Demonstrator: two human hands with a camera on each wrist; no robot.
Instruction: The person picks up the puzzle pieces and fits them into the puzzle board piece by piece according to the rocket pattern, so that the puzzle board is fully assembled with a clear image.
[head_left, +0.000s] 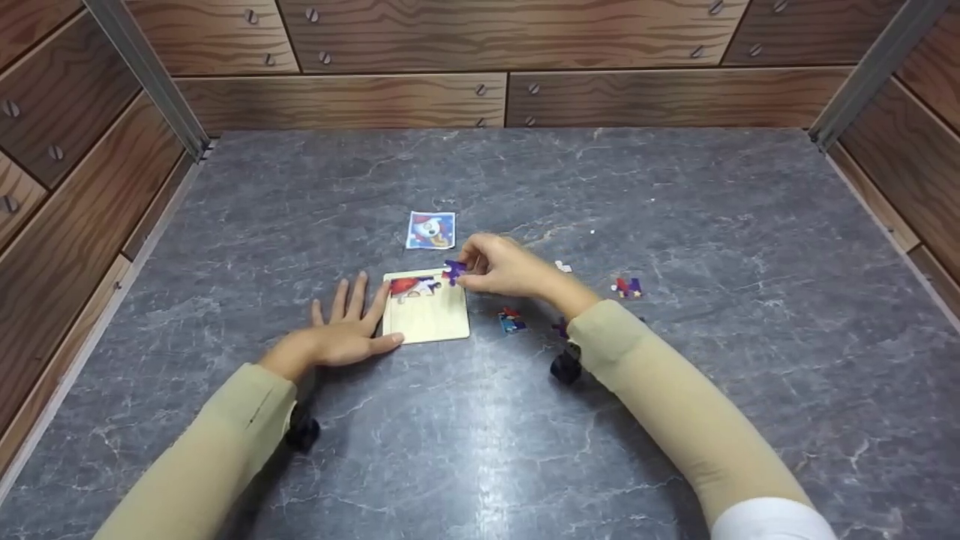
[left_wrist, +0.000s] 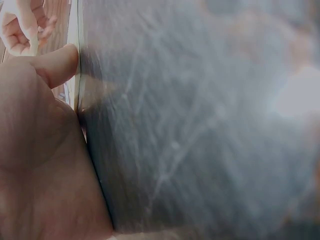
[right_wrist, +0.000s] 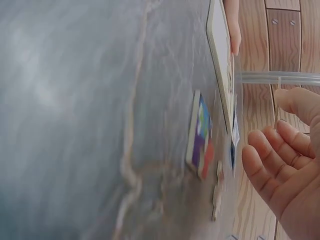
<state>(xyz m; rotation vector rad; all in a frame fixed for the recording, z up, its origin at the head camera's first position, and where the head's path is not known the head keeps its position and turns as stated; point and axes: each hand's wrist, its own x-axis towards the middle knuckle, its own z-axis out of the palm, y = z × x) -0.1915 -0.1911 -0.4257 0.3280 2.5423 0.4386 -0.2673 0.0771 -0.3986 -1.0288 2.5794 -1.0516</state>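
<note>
A pale wooden puzzle board (head_left: 431,319) lies on the table, with a few joined pieces (head_left: 414,287) along its far side showing red and white. My left hand (head_left: 345,330) rests flat at the board's left edge, fingers spread, its thumb (left_wrist: 62,65) on the rim. Above the board's far right corner, my right hand (head_left: 501,266) pinches a purple puzzle piece (head_left: 454,271) between thumb and fingers. In the right wrist view that piece (right_wrist: 277,105) appears edge-on, a thin strip.
A picture card of a white dog (head_left: 431,230) lies beyond the board. Loose puzzle pieces lie to the right: a blue-and-red one (head_left: 511,321), a red-and-purple one (head_left: 627,287), a white one (head_left: 562,266), and a dark one (head_left: 560,327) partly behind the right sleeve. Wood-patterned walls (head_left: 510,45) enclose the table.
</note>
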